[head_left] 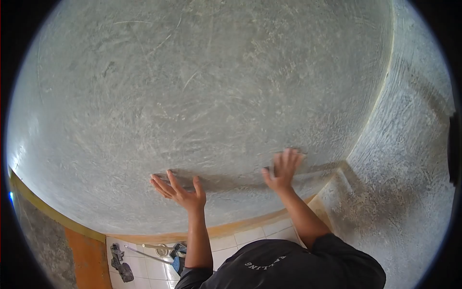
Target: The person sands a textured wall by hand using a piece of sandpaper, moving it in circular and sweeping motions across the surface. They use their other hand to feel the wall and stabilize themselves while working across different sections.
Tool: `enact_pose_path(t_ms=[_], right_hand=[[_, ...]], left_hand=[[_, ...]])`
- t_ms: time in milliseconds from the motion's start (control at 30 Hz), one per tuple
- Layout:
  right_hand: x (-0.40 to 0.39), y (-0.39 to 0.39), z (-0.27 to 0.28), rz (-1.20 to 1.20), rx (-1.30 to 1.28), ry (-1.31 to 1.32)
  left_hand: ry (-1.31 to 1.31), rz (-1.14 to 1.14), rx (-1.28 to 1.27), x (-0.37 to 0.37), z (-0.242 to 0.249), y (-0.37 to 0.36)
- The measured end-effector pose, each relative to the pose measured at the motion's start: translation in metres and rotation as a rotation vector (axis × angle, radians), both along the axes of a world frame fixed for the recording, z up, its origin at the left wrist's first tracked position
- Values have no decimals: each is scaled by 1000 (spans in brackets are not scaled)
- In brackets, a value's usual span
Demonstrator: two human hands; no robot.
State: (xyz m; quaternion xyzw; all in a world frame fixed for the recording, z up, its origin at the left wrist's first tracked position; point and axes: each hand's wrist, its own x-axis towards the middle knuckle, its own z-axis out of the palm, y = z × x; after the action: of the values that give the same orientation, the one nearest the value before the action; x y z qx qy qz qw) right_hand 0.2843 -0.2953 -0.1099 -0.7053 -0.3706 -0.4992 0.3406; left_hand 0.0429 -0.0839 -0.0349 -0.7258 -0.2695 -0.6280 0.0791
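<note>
Against the grey plastered wall (211,106), my left hand (185,193) rests with its fingers spread, holding nothing that I can see. Farther right and a little higher, my right hand (282,171) lies flat on the same wall, fingers stretched up and blurred by motion. A small pale edge shows beside its fingertips; whether this is a thin sheet under the hand is too blurred to tell. Dark shadows fall on the wall around both hands. The plaster is rough, with scratches and pale swirling marks.
A second rough wall (399,173) meets this one at a corner on the right. Below are a white tiled floor (248,236), an orange band along the wall's foot, a dark crumpled cloth (122,269), and a blue-headed tool with a long handle (178,264).
</note>
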Motion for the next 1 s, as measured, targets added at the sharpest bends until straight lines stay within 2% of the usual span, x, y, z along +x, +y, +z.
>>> enact_pose_path(t_ms=[67,167,267,367,433,533,600,667,733,800,867,933,1000], right_hand=[[35,-31,10,-40,207,110],[88,-66,86,-142,467,313],[88,-65,180,-131,486,302],[63,-29,205,-92,282,29],[41,-15,177,-31,157,-24],[25,-28,86,-5,-82,-27],[45,-52,16,20,-106,-21],[82,-83,-28,-34,-61,89],[124,-100,8,-64,343,138],[145,-133,83,-97,373,320],[155,-138,145,-76,430,279],[149,-125,179,-38,382,196],[136,-109,179,6,337,117]], left_hand=[[0,-6,19,-1,0,-2],[23,1,-24,0,3,-9],[15,15,-50,12,0,-21],[8,13,-76,31,-2,-39],[12,16,-90,41,0,-49],[-23,38,-119,57,1,-58],[-35,77,-140,63,-2,-62],[-46,71,-116,70,2,-68],[-49,69,-112,75,2,-75],[-37,71,-135,83,2,-85],[-29,47,-168,94,4,-100],[10,31,-133,108,5,-117],[52,21,-95,119,3,-130]])
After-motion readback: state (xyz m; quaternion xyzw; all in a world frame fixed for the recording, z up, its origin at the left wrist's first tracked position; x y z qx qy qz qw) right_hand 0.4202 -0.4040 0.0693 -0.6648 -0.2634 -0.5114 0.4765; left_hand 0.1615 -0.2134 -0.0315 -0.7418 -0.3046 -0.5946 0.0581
